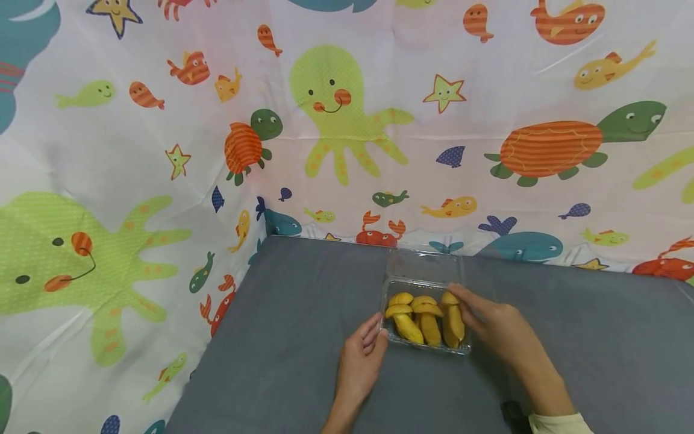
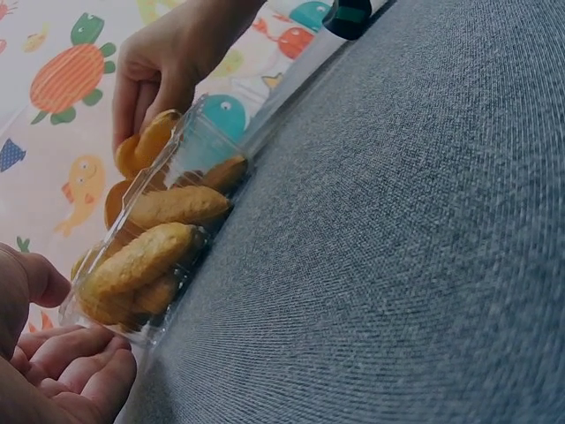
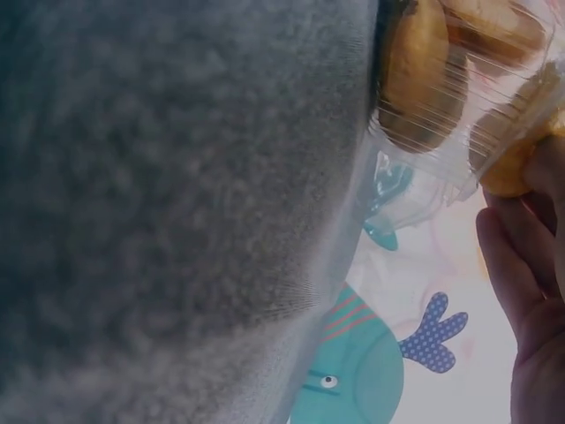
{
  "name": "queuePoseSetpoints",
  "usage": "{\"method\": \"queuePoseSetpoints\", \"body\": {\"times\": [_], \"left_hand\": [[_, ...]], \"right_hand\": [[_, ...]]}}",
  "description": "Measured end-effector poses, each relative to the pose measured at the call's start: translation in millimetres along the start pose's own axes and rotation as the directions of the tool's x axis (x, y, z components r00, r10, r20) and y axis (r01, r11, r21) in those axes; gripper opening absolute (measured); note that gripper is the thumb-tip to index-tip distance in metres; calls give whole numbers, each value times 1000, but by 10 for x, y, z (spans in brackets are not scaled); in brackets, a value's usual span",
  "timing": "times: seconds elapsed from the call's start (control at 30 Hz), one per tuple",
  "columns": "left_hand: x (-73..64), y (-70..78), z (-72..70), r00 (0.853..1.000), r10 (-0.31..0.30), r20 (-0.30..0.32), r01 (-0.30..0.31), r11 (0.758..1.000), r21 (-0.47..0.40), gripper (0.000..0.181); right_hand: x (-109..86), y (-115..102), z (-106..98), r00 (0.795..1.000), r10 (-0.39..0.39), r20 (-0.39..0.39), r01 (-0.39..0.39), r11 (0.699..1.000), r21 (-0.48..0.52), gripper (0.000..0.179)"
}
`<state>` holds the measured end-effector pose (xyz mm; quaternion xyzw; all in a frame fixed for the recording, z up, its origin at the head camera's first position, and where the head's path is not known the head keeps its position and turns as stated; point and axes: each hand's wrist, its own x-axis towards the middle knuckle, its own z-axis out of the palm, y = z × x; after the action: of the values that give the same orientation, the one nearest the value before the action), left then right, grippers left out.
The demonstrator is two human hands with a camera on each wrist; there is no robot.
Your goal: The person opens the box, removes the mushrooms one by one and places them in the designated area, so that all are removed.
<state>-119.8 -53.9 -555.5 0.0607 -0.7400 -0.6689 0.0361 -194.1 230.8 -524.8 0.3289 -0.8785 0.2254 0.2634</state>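
Observation:
A clear plastic clamshell box [image 1: 387, 289] stands on the grey cloth with its lid [image 1: 425, 263] laid back toward the wall. Several yellow-brown mushrooms [image 1: 408, 328] fill it, caps toward the back, thick stems toward the front. My left hand [image 1: 360, 360] holds the box at its left side, the thumb and fingers on either side of the corner in the left wrist view. With its fingertips, my right hand [image 1: 506, 331] pinches the cap of the rightmost mushroom [image 1: 453, 325] at the box's right side. Part of that cap is hidden behind the fingers.
Grey cloth [image 1: 293, 325] covers the table around the box. A curtain [image 1: 390, 132] printed with sea animals hangs along the back and left edges. A dark band [image 1: 515, 415] shows by the right wrist, near a pale sleeve [image 1: 561, 424].

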Motion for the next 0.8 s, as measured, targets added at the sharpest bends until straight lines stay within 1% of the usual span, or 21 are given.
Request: {"method": "queuePoseSetpoints", "body": {"times": [0.13,0.23,0.37,0.47,0.53,0.8], "left_hand": [[2,-12,21,1000,23,3,-23,1000,-9,41],[2,-25,26,999,40,-2,-40,999,-12,41],[0,-28,21,999,35,-5,-36,999,-6,41],[1,-19,21,1000,26,-4,-26,1000,-4,41],[3,-16,23,1000,19,-7,-19,1000,-5,41],[-12,-21,12,999,44,-12,-44,998,-32,41]], "right_hand": [[-7,-3,-39,998,62,-11,-62,998,-6,62],[-13,19,-47,997,70,-35,-70,997,-12,63],[-27,53,-61,993,75,-90,-79,996,-40,64],[-29,82,-86,988,91,-123,-99,993,-59,64],[-28,100,-105,986,103,-134,-112,991,-69,64],[-46,176,-183,971,164,-173,-178,981,-71,63]]}}
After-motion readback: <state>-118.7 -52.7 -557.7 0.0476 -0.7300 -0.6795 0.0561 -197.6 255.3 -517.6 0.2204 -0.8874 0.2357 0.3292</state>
